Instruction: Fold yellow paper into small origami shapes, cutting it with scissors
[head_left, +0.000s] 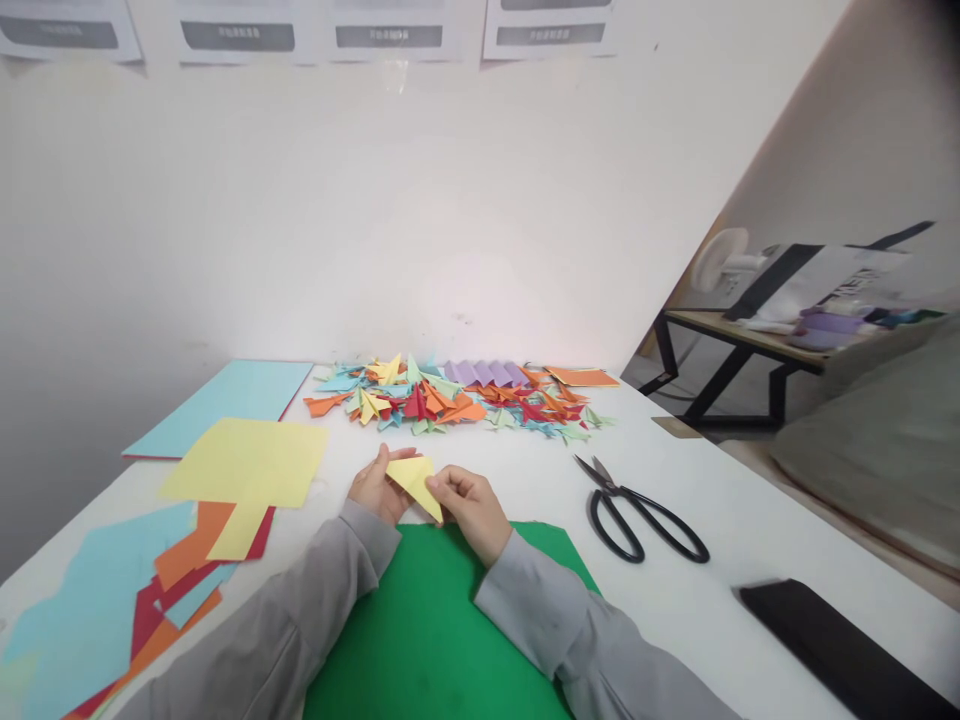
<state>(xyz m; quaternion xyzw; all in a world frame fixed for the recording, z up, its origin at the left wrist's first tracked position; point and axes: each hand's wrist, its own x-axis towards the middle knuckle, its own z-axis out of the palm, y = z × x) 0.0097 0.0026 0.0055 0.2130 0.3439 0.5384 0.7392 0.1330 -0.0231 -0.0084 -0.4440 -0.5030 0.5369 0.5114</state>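
Observation:
A small piece of folded yellow paper (413,480) is held up between my two hands, just past the far edge of a green sheet (442,640). My left hand (381,487) supports it from the left, thumb up and fingers behind the paper. My right hand (472,507) pinches its right side between thumb and fingers. The paper has a pointed, triangular outline with its tip toward the right hand. Part of the left fingers is hidden behind it.
Many small folded paper planes (435,400) lie along the wall beside a pleated purple paper (486,373). Open scissors (626,505) and a black flat object (832,640) lie right. Left are a yellow sheet (247,460), a blue sheet (225,400) and coloured scraps (97,590).

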